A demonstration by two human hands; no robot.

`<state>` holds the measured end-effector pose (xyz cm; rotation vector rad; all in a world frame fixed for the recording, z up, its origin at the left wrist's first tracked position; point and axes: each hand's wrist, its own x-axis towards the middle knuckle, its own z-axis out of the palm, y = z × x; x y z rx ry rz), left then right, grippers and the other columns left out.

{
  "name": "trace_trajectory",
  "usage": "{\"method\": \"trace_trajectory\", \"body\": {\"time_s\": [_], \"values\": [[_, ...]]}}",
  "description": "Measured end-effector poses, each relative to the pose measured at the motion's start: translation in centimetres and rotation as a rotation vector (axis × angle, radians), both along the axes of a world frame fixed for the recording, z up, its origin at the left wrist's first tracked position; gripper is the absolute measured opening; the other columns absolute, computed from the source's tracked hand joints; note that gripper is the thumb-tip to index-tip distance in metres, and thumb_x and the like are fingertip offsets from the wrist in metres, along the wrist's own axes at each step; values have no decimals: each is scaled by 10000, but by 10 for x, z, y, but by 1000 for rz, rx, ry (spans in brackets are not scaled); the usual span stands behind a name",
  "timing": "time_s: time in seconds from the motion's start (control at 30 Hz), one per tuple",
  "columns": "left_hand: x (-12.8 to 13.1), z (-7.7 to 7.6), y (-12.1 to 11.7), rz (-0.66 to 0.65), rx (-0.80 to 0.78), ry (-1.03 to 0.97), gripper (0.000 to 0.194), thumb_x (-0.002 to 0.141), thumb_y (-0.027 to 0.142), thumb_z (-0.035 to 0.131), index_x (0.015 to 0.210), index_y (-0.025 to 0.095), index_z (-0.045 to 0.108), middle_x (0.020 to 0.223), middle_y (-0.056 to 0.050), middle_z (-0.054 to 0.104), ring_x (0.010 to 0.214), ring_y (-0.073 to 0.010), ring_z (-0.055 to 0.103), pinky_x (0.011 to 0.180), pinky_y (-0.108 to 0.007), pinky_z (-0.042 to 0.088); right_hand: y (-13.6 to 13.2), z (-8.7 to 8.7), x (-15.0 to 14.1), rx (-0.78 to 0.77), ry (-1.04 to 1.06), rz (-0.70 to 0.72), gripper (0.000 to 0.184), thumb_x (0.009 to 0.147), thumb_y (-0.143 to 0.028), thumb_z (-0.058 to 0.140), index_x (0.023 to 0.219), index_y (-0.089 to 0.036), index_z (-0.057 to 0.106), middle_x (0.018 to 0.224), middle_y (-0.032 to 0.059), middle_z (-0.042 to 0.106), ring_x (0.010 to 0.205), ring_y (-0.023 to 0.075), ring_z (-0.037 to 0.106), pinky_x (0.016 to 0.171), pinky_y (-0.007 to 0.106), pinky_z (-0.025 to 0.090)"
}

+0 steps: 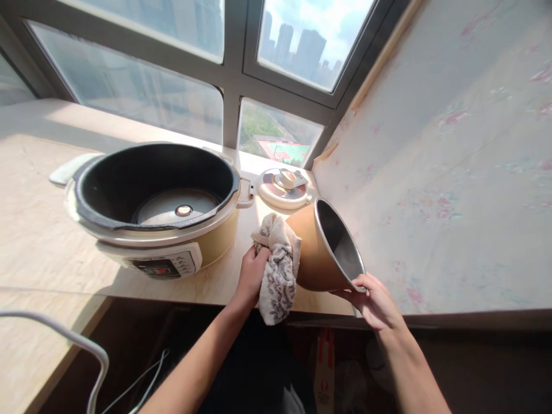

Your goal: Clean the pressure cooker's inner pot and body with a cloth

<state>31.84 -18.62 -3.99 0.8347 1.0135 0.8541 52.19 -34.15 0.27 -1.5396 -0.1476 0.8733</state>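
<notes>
My left hand (253, 273) is closed around a bunched white cloth (279, 282) with a dark pattern. The cloth rests against the outer bottom of a gold-coloured inner pot (308, 253), which is tipped on its side with its dark mouth facing right. With thumb and fingers, my right hand (375, 300) grips the pot's metal rim at its lower right. To the left stands the rice cooker body (215, 244), uncovered, its dark inside and round heating plate (183, 210) showing. Neither hand touches it.
A round lid (283, 188) with a handle lies on the sill behind the pot. Window frames (233, 75) close off the back, and a flowered wall (448, 190) stands at the right. A white cable (64, 329) hangs at the left front, by the sill's edge.
</notes>
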Motion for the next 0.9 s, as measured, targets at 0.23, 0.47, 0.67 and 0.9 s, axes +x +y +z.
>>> {"method": "trace_trajectory", "body": {"time_s": [0.23,0.47,0.67,0.9], "values": [[-4,-11,-42,-67,201,156,286,721,296,598,969,181,681,978,-75,729,977,-273,652,940,-399,478,18,9,-7,21,-27,39,297,489,-160,830,615,-204,565,662,25,663,666,207,628,699,478,685],[-9,-22,-47,-60,229,220,224,740,273,587,940,195,653,984,-82,708,991,-279,645,950,-415,470,27,8,-13,22,-14,82,306,474,-148,821,647,-198,574,638,22,660,631,210,636,622,447,674],[-12,-24,-46,-61,246,244,190,760,267,579,925,193,639,957,-81,702,959,-275,650,921,-410,484,31,5,-16,10,-30,103,292,490,-172,825,675,-185,600,652,27,669,635,209,642,622,437,665],[-13,-27,-43,-25,235,228,227,752,249,595,957,192,674,1015,-85,732,1024,-283,667,970,-407,485,36,7,-19,18,-48,124,298,508,-207,834,733,-182,639,677,20,665,668,193,613,597,384,637]]}}
